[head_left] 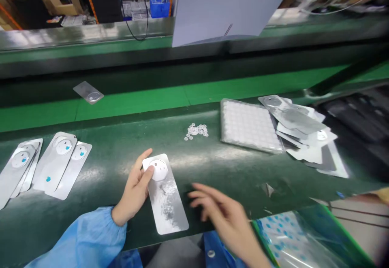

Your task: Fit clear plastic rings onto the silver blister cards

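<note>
My left hand [133, 193] grips a silver rectangular plate [172, 207] with rounded corners by its upper left corner, thumb on the front. Near the plate's top sits a white roundish disc [160, 171] with small dark holes, partly under my thumb. To the right of the plate, my right hand [223, 215] hovers with its fingers apart and slightly blurred. I see nothing in it. A green-edged tray [263, 241] lies just right of that hand, bearing a clear sheet with blue dots [281, 231].
Similar plates with blue spots [57, 166] lie at the left. Small clear round pieces [197, 130] are scattered mid-bench. Farther right are a clear-edged white tray [249, 126] and a plate pile [304, 130]. One plate [88, 92] lies beyond the bench. Another person's hand [372, 198] shows at right.
</note>
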### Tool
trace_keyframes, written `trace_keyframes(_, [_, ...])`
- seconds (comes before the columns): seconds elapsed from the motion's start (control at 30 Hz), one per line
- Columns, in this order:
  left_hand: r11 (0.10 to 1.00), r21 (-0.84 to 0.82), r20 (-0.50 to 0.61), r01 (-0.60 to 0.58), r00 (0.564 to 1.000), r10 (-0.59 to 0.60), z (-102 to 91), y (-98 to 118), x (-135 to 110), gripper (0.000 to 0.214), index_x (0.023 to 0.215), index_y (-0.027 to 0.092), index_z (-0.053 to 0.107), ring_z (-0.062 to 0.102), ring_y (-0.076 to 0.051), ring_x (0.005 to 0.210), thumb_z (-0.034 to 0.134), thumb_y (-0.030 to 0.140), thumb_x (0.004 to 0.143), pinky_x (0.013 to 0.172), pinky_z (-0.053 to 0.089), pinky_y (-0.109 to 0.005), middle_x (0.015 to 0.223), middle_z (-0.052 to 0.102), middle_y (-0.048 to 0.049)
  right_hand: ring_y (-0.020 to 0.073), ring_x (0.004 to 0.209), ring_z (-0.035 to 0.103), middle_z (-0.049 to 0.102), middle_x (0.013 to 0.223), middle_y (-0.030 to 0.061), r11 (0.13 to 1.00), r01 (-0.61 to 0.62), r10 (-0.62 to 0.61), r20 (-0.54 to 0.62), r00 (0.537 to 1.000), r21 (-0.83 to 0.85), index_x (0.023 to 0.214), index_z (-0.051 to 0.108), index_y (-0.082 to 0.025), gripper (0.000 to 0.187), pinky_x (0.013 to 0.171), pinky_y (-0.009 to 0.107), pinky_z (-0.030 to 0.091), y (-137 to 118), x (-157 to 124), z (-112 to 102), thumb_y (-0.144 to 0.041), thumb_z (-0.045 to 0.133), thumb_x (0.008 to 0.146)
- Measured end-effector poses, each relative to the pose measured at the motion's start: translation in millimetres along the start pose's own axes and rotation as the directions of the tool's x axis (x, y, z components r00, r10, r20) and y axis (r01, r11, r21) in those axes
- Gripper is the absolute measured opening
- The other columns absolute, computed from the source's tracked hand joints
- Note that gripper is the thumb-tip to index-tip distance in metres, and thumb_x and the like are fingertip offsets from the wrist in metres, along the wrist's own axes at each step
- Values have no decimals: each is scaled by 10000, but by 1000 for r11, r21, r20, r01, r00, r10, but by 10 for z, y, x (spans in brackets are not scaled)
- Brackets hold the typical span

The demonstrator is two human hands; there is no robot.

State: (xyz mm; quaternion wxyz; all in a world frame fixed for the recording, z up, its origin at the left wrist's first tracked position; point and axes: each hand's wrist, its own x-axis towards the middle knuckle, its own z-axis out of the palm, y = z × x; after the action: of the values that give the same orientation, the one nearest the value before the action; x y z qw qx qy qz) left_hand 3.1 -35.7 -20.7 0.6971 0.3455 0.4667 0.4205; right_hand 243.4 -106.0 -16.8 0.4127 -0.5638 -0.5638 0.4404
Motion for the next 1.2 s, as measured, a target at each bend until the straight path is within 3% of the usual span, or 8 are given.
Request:
trace_keyframes(0.13, [910, 342, 33, -233, 971, 236, 41, 33, -45, 606, 1551, 287, 403, 710, -240, 1062, 614, 421, 999, 859, 560, -328, 1355, 671, -115, 126, 537, 483, 539, 620, -12, 963, -197, 137, 295, 946, 184, 766, 605, -164, 455, 490, 232, 372, -147, 202, 548, -554, 569, 997])
trace_keyframes(0.27, [349, 730, 331, -587, 751, 572, -82, 192, 11, 313, 1258, 318, 720, 555, -299, 1356, 715, 323, 945, 1055, 442, -426, 1443, 629, -79, 105, 545, 317, 347, 610, -49, 981, -161, 123, 290, 949, 111, 711, 480, -190, 458, 498, 246, 231, -139, 207, 494, -528, 533, 1015])
trace_keyframes(0.37, [73, 758, 512, -648, 660, 550, -111, 309, 93, 214, 1155, 331, 768, 690, -256, 1148, 721, 334, 946, 946, 445, -393, 1229, 759, -52, 109, 556, 295, 320, 612, -51, 995, -97, 81, 310, 947, 36, 691, 430, -199, 448, 517, 261, 213, -148, 159, 371, -478, 500, 1034])
trace_keyframes(0.63, [-220, 571, 794, -791, 463, 394, -5, 428, 235, 190, 1103, 247, 743, 667, -246, 1145, 572, 213, 1027, 890, 443, -344, 1204, 764, -41, 109, 535, 360, 360, 580, -56, 997, 1, 20, 267, 964, -78, 667, 381, -209, 405, 544, 271, 240, -256, 117, 243, -358, 482, 1030])
trace_keyframes(0.77, [-236, 560, 808, -794, 460, 369, 85, 363, 334, 153, 1062, 203, 689, 685, -223, 1047, 541, 184, 1027, 898, 446, -333, 1104, 766, -53, 100, 517, 345, 357, 562, -62, 998, -22, 39, 259, 965, -67, 651, 371, -207, 401, 527, 255, 242, -222, 124, 220, -343, 507, 1003])
trace_keyframes(0.93, [66, 695, 621, -716, 644, 447, 82, 311, 362, 183, 949, 208, 563, 638, -209, 901, 406, 204, 1043, 811, 475, -326, 949, 668, -62, 102, 546, 362, 407, 591, -50, 990, -139, 135, 108, 985, 33, 693, 490, -189, 401, 512, 242, 253, -56, 101, 17, -436, 528, 1006])
trace_keyframes(1.07, [253, 691, 488, -677, 695, 528, -23, 305, 356, 289, 785, 224, 456, 506, -161, 651, 338, 190, 1047, 617, 426, -283, 728, 495, -3, 133, 537, 465, 568, 656, -14, 990, -106, 125, -223, 967, 98, 1121, 636, -147, 428, 497, 243, 348, 172, 218, -756, -541, 597, 956])
trace_keyframes(1.2, [258, 661, 522, -705, 678, 517, -27, 310, 401, 256, 740, 209, 573, 581, -131, 635, 555, 219, 994, 607, 454, -237, 729, 605, 4, 171, 505, 487, 598, 643, 25, 926, -196, -67, -652, 755, -321, 1230, 643, -106, 585, 460, 280, 367, 330, 633, -1909, -593, 563, 916])
